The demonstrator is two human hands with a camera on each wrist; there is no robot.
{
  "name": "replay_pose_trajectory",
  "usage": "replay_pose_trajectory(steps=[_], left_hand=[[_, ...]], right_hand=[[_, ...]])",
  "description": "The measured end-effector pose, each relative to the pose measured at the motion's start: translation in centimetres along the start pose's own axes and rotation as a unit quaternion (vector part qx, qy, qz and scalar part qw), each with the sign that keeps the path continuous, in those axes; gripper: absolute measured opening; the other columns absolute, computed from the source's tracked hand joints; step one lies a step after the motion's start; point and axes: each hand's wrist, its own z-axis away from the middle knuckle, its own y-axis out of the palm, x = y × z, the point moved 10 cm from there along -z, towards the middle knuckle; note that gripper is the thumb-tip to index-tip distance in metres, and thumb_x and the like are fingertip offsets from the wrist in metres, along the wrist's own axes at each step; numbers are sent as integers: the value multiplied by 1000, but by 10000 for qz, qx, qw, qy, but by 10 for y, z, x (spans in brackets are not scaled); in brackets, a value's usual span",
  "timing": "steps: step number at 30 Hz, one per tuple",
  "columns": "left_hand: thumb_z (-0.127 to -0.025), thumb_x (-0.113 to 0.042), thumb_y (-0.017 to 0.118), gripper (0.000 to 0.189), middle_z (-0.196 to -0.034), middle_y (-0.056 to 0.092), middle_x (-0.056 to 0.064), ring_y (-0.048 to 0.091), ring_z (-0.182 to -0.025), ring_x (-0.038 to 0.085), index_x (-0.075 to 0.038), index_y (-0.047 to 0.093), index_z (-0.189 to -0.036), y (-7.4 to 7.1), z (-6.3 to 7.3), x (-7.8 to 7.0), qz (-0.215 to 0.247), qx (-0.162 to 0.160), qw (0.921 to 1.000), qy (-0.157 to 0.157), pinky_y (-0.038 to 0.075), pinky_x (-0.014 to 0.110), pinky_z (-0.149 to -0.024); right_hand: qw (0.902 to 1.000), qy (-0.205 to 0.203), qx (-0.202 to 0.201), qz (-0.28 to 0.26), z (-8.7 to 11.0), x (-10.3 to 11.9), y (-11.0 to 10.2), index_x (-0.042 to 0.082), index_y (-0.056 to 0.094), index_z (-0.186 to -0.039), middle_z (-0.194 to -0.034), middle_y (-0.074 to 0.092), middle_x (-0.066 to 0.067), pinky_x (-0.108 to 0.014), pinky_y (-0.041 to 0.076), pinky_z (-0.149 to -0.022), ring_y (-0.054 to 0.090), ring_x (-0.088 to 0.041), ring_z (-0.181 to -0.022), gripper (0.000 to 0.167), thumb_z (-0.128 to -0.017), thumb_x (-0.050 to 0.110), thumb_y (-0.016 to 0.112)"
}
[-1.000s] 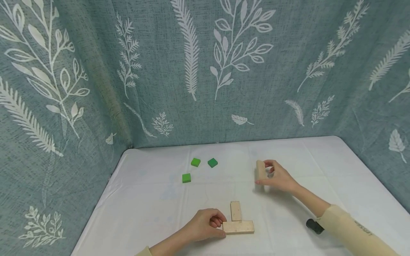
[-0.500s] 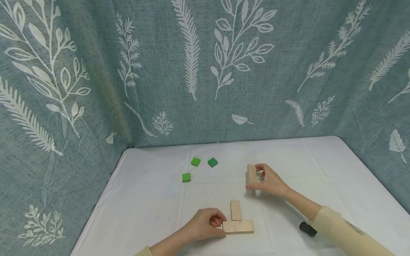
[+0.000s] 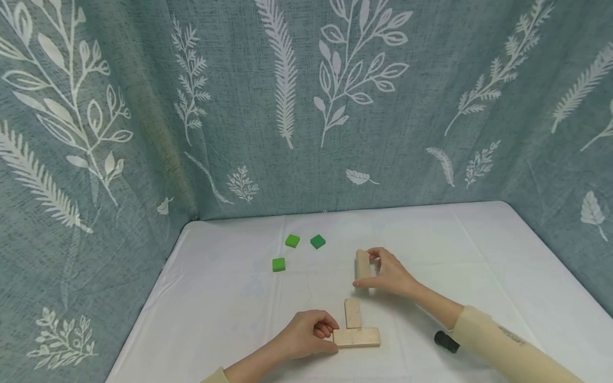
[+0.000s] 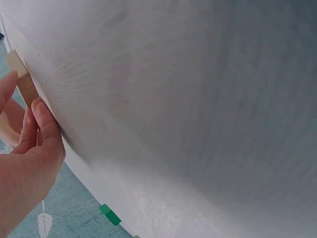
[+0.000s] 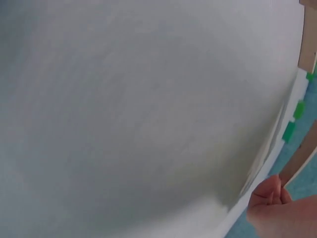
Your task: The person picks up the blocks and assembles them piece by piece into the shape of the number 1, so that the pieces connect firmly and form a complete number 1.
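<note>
In the head view my right hand [image 3: 390,274] holds a pale wooden block [image 3: 362,265] lengthwise between thumb and fingers, over the table behind two other blocks. The same held block [image 5: 299,156] shows at the right edge of the right wrist view. My left hand [image 3: 311,335] pinches the left end of a second wooden block [image 3: 356,338], which lies crosswise on the table. A third wooden block [image 3: 353,313] stands out from that block's far side, so the two make an upside-down T. The left wrist view shows the left thumb and fingertips at the block [image 4: 24,82].
Three small green squares, two light [image 3: 292,241] [image 3: 279,265] and one darker [image 3: 318,241], lie on the white cloth [image 3: 215,298] at the back. A black cylinder [image 3: 446,341] lies by the right sleeve. A patterned curtain [image 3: 306,175] rises behind the table.
My right hand has carried its block leftward and slightly nearer, to behind the upright of the T. The black cylinder has shifted left along with the right sleeve. My left hand stays put.
</note>
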Motion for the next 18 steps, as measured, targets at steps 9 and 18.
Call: replay_pose_trajectory(steps=[9, 18], left_hand=[[-73, -5, 84, 26, -79, 59, -2, 54, -71, 6, -7, 68, -93, 0, -1, 0, 5, -5, 10000, 46, 46, 17, -65], [-73, -5, 84, 26, -79, 59, -2, 55, -72, 7, -7, 67, -93, -1, -2, 0, -39, -1, 10000, 81, 47, 16, -66]], right_hand=[[9998, -101, 87, 153, 0, 9, 18, -5, 44, -135, -118, 54, -13, -50, 42, -95, 49, -30, -112, 96, -66, 45, 88], [9987, -149, 164, 463, 0, 17, 27, -7, 46, -132, -116, 55, -12, -47, 44, -92, 51, -28, -108, 95, -65, 44, 89]])
